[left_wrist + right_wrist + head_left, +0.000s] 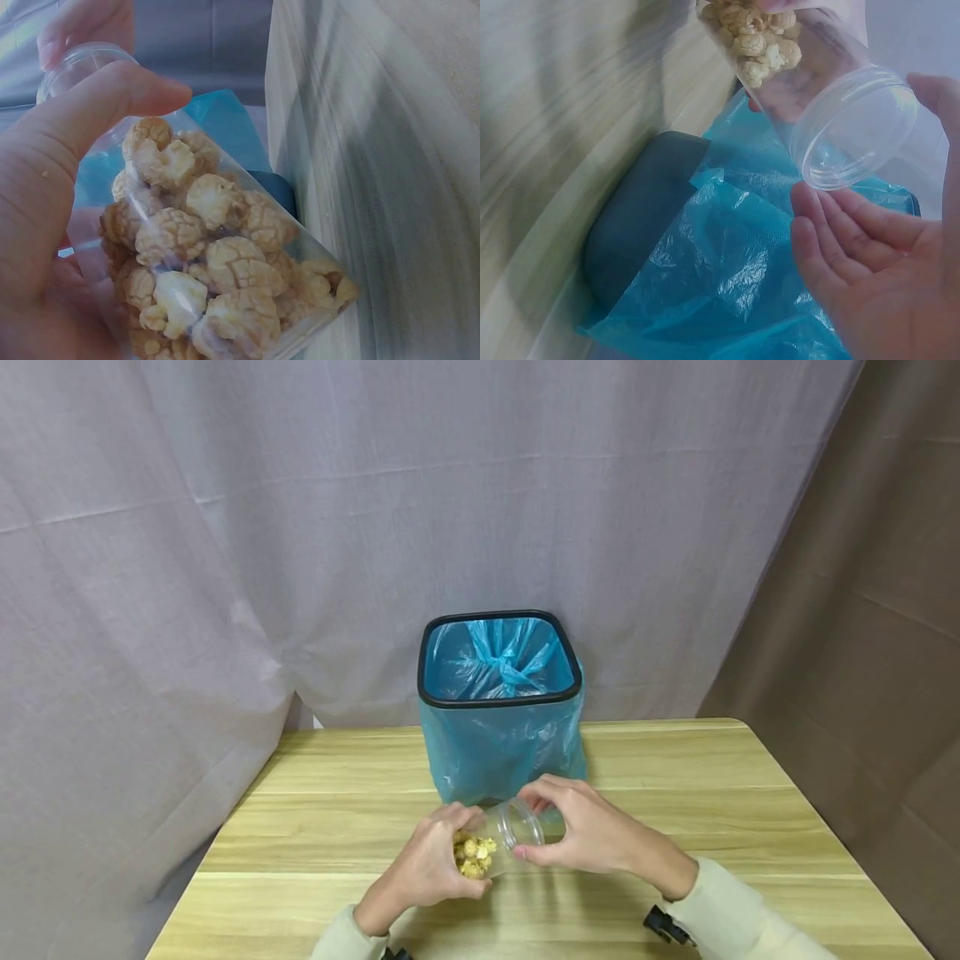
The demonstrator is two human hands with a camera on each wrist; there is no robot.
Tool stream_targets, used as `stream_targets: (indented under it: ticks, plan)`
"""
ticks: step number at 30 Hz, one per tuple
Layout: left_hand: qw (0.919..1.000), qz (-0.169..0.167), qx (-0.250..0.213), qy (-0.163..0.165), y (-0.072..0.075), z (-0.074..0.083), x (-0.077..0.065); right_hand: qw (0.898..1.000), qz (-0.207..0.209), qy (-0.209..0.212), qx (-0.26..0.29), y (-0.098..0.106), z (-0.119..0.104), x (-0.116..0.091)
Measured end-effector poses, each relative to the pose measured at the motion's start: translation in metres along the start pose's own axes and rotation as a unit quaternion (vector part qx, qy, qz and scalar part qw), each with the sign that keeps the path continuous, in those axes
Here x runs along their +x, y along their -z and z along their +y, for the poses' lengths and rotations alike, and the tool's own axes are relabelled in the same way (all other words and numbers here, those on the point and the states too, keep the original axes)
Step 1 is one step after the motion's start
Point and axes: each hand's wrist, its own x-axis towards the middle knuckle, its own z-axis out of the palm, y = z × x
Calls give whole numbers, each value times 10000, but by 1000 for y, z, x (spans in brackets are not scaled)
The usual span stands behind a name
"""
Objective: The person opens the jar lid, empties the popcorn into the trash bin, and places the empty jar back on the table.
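Note:
My left hand (429,864) grips a clear plastic jar (492,821) by its body, tilted over the table. Caramel-coloured popcorn (225,262) lies gathered toward the jar's base, and the part near the mouth holds none. From the other side, my right hand (592,831) holds the clear round lid (855,127) at the jar's mouth, thumb on one edge and fingertips on the opposite edge. The lid sits against the jar; whether it is loosened I cannot tell. In the left wrist view, the thumb crosses the jar below the lid.
Just behind my hands stands a bin (498,747) with a black rim, lined with a blue plastic bag (513,672) knotted at the back. It rests on a light wood-grain table (322,827). Grey curtains (360,527) hang behind, and a brown one (862,652) hangs at the right.

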Motion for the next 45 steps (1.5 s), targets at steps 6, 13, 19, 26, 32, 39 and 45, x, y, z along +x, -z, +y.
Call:
stream_targets:
  ticks: [6,13,19,26,32,39,45]
  plan:
    - [10000,8,12,27,-1,-1,0,9984,-113,526,-162,5,0,0]
    - [10000,20,-75,15,0,-3,-2,9931,-249,1073,-403,9,-1,-2]
    - [9999,32,-112,-11,0,-1,-1,9988,-6,431,-232,6,-4,0]
    - [9999,-29,-141,13,1,1,-1,9998,-167,-135,23,4,-5,1]
    - [10000,-32,-89,-18,1,1,-1,9995,-208,242,-26,5,-3,0]
    - [10000,-1,-39,-39,1,0,-1,9953,-279,910,-179,10,-1,-1]
    - [9999,42,-90,-23,1,2,0,9974,-88,614,-354,10,-1,-2]
